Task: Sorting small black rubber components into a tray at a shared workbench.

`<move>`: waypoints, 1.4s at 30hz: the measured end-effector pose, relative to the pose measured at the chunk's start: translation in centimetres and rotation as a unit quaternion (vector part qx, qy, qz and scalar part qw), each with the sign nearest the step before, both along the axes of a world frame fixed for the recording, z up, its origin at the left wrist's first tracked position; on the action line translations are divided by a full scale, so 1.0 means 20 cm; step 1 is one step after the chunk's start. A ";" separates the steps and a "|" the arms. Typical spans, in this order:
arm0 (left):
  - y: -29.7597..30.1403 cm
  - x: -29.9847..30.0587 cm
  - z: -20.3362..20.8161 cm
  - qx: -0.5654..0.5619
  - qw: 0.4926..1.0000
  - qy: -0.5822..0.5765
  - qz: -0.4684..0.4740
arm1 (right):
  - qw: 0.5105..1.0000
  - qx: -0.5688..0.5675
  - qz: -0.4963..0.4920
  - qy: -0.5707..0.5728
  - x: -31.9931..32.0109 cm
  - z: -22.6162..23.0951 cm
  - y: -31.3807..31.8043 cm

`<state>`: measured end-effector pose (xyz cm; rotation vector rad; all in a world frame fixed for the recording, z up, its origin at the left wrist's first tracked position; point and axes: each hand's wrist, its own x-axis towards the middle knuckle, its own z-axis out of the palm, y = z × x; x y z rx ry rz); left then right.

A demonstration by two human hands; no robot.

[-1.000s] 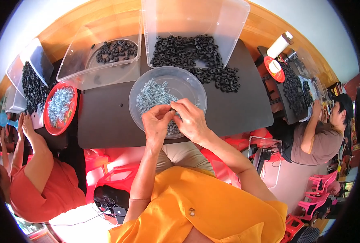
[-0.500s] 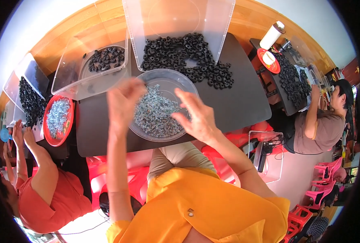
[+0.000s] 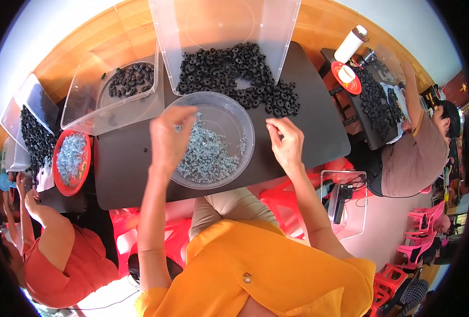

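Observation:
My left hand (image 3: pixel 172 138) hovers over the left rim of a clear round tub (image 3: pixel 249 122), fingers drawn together in a pinch. Whatever lies between those fingertips is too small to tell. A heap of small silvery, spring-like pieces (image 3: pixel 205 153) covers part of the tub's bottom. To the right of the tub, above the dark table (image 3: pixel 319 119), my right hand (image 3: pixel 288 143) has its thumb and fingers pressed together. Any piece in that pinch is also too small to make out. Beyond the tub, black ring-shaped parts (image 3: pixel 282 98) spill onto the table.
A large clear bin (image 3: pixel 279 39) on its side holds more black parts. Left of it, another clear bin (image 3: pixel 94 113) contains dark pieces. A red tray (image 3: pixel 88 158) with silvery pieces stands near a co-worker in red (image 3: pixel 68 264). Another co-worker (image 3: pixel 414 158) sits at the right.
My right hand has moved right, from above the tub to beside it, and its spread fingers have closed together. My left hand has shifted slightly right and lower.

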<state>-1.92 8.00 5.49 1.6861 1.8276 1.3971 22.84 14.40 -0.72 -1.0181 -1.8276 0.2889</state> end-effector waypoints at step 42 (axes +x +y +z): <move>-0.30 0.16 -0.24 -0.022 0.876 -0.482 0.014 | 0.933 -0.096 0.174 -0.301 -0.39 0.02 0.04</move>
